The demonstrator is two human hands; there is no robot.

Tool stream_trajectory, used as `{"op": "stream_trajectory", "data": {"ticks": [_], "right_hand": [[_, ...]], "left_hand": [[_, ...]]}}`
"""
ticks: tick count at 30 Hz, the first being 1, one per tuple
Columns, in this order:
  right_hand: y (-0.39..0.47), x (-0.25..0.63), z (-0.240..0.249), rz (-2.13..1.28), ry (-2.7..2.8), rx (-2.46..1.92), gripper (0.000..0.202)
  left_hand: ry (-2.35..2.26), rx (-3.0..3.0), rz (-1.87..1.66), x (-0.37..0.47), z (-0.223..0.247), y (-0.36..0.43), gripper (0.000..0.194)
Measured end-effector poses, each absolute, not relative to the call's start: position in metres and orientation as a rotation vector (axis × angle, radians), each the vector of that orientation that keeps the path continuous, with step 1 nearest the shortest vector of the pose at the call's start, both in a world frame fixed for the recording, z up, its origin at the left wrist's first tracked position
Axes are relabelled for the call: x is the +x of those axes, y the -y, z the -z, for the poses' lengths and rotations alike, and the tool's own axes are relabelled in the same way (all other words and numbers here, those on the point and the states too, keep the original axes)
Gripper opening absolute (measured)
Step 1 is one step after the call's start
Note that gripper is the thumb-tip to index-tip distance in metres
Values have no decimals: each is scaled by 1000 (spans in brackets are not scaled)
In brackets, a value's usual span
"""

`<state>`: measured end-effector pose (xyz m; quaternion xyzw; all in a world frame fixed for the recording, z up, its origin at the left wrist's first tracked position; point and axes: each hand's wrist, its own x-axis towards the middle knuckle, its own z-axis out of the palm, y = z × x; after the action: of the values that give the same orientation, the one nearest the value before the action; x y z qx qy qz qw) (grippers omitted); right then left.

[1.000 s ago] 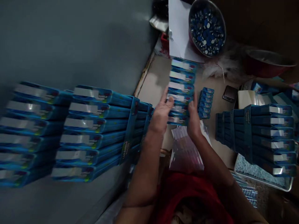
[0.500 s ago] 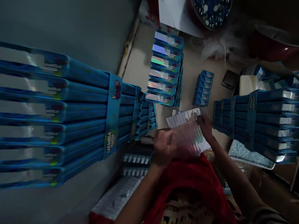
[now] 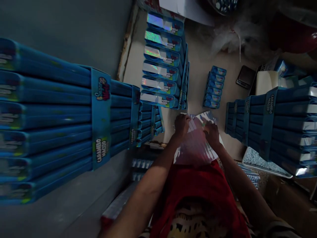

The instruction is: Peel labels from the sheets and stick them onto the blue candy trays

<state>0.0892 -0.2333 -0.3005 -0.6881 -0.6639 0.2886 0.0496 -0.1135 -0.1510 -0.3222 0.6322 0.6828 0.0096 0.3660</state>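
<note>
A shiny, partly see-through plastic sheet point(image 3: 195, 145) lies at the table's near edge, just above the red apron point(image 3: 198, 181). My left hand point(image 3: 182, 125) has its fingers curled over the sheet's upper left edge. On the upper right part of it, my right hand point(image 3: 212, 133) is closed with bent fingers pinching the plastic. Pale sheets show under and around it, though glare hides their detail. Beyond my left hand stands a stack of blue candy boxes point(image 3: 160, 71) with glossy end labels.
Long stacks of banded blue boxes rise at left point(image 3: 61, 122) and right point(image 3: 284, 122). A small blue box pack point(image 3: 215, 87) and a dark scale point(image 3: 246, 76) sit farther back. A tray of pale blue bits point(image 3: 264, 163) lies at right, a red bowl point(image 3: 294, 33) behind.
My left hand has moved up and away from me to the sheet's far left edge. My right hand has come slightly lower and inward. The view has shifted a little.
</note>
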Motion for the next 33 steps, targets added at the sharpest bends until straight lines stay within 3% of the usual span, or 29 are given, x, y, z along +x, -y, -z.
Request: {"op": "stream_trajectory", "data": {"ticks": [7,14,21,24,29,31,33], "right_hand": [[184,54,301,-795,2447,-1780,45],[211,62,319,-773,2558,-1692,57],[226,67,280,-940,2403,-1774,38],[226,63,250,-953,2155,-1896,24],[217,62,191,-1127,1188,-2047,21],[204,64,173,-1213,865,-1988,25],[187,66,164,-1271,653,-1883,29]], "left_hand": [[-1721,1561,17,-115,318,154,20],[-1695,1388,19,-118,315,151,19],[-1730,1435,12,-116,308,149,17],[-1766,1519,8,-116,305,149,18],[-1835,1492,-247,-109,290,160,12],[-1800,1255,-495,-100,275,165,20],[-1608,871,-676,-89,257,166,40]]}}
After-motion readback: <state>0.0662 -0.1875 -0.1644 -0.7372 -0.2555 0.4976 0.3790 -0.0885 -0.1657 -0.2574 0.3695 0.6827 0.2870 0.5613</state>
